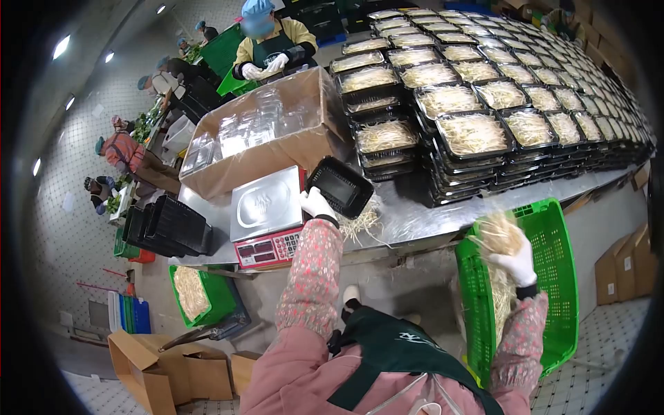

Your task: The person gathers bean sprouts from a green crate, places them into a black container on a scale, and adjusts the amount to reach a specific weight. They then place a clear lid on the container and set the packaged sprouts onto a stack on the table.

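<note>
My left hand (pixel 318 205), in a white glove, is closed on the near left edge of an empty black tray (pixel 339 188), tilted beside the scale (pixel 268 203). My right hand (pixel 515 261), also gloved, grips a bunch of bean sprouts (pixel 499 234) above the left part of a green crate (pixel 559 277). More sprouts lie in that crate beneath my right hand. Some loose sprouts (pixel 361 223) are on the metal table just below the black tray. The scale has a silver plate and a red front with buttons.
Stacked trays of sprouts (pixel 472 134) cover the table's right side. A cardboard box (pixel 259 164) of clear lids stands behind the scale, with a co-worker (pixel 277 45) beyond it. Black trays (pixel 169 225) stand at left; another green crate (pixel 200 294) is below.
</note>
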`<act>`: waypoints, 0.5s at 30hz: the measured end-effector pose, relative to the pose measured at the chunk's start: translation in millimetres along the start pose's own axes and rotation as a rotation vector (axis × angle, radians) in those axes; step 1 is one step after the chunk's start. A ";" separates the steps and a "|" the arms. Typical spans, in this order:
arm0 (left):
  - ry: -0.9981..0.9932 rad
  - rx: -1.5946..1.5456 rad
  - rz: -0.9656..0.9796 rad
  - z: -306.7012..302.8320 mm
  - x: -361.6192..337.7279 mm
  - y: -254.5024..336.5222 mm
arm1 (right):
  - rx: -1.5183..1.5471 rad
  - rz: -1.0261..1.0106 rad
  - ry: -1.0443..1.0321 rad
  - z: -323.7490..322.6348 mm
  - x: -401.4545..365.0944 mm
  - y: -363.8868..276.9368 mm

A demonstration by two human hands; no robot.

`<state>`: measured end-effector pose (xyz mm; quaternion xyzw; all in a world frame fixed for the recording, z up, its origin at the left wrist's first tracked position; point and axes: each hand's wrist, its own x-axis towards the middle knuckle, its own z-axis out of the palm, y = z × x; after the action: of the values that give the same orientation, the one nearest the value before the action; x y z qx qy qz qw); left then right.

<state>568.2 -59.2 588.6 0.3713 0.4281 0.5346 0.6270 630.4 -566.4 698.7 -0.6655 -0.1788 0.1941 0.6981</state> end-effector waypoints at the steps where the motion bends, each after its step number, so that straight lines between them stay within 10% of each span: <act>1: -0.066 -0.031 -0.015 0.9 4.9 4.1 | -0.016 -0.001 -0.070 22.6 19.6 3.1; 9: -0.464 0.542 1.063 -5.3 -34.3 147.3 | -1.003 -0.351 -0.133 279.1 142.8 -15.5; 15: -0.607 0.698 0.920 -59.0 39.8 162.0 | -1.280 -0.463 -0.165 454.5 193.5 -20.5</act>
<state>458.5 5.3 711.5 0.8329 0.1778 0.4494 0.2696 566.7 -77.9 740.3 -0.8747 -0.4488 -0.0541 0.1749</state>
